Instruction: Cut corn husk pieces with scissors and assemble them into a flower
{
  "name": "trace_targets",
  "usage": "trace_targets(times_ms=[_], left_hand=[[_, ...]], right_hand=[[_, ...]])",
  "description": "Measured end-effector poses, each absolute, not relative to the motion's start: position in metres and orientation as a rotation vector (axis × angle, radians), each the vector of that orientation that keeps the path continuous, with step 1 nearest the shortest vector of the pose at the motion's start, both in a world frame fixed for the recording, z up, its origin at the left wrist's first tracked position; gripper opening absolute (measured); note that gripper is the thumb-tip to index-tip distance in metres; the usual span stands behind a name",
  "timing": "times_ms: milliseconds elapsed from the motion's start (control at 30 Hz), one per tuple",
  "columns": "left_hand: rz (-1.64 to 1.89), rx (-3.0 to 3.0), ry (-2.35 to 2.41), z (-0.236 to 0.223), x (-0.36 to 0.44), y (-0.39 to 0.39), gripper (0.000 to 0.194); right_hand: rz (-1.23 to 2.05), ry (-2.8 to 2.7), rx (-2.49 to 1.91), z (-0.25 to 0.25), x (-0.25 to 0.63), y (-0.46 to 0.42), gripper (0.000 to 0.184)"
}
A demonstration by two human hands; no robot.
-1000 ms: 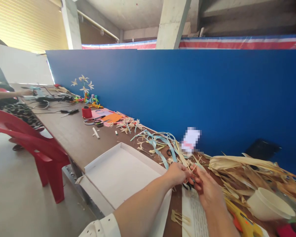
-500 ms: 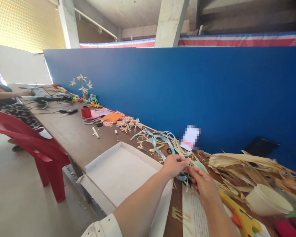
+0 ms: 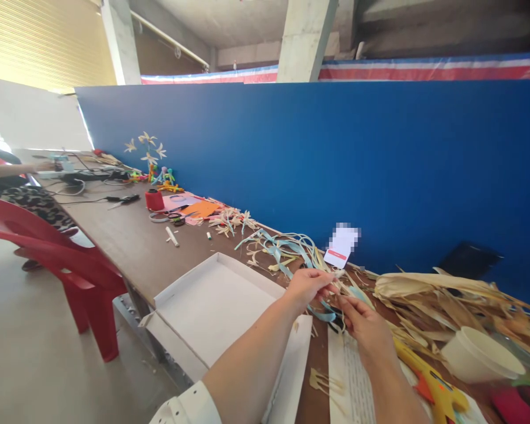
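My left hand (image 3: 309, 288) is closed in a pinch, its fingertips on a thin pale corn husk strip (image 3: 338, 274). Just below and to the right, my right hand (image 3: 361, 317) pinches the same small piece, as far as I can make out; the fingers partly cover it. Under and behind both hands lie light-blue ribbons (image 3: 324, 316) tangled with cream husk strips. A printed sheet of paper (image 3: 351, 377) is on the table beneath my right wrist. My left forearm crosses a white shallow cardboard box (image 3: 216, 306).
A yellow glue gun (image 3: 441, 388), a cream bowl (image 3: 477, 356) and dried corn husks (image 3: 450, 300) are to the right. Leftward lie husk flowers (image 3: 234, 221), scissors (image 3: 176, 219) and red thread (image 3: 154, 200). A red chair (image 3: 83, 288) and another person's arm (image 3: 13, 171) are at far left.
My hands have drawn slightly apart, the left rising a little and the right shifting slightly right. A pale tip now shows above my left fingertips.
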State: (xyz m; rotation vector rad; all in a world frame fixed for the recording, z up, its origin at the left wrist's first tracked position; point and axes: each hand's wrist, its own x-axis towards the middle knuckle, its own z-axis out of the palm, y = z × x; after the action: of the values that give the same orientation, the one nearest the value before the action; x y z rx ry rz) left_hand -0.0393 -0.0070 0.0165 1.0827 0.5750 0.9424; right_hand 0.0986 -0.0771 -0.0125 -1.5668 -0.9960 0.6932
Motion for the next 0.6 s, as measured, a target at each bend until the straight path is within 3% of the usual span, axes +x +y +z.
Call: trace_targets(times_ms=[167,433,533,600], left_hand=[[0.878,1.029,0.641,0.022,-0.041,-0.009,0.057],[0.947,1.149,0.758,0.021,-0.037,-0.010,0.018],[0.956,1.123,0.756,0.022,-0.037,-0.009,0.014],[0.961,1.105,0.742,0.020,-0.037,-0.008,0.021]], right_hand=[[0.455,-1.022,-1.674,-0.006,0.101,-0.079,0.045],[0.186,-1.105,-1.780,0.008,0.095,-0.085,0.038],[0.181,-1.111,-1.805,0.006,0.096,-0.085,0.039],[0.194,-1.134,-1.799,0.005,0.096,-0.084,0.039]])
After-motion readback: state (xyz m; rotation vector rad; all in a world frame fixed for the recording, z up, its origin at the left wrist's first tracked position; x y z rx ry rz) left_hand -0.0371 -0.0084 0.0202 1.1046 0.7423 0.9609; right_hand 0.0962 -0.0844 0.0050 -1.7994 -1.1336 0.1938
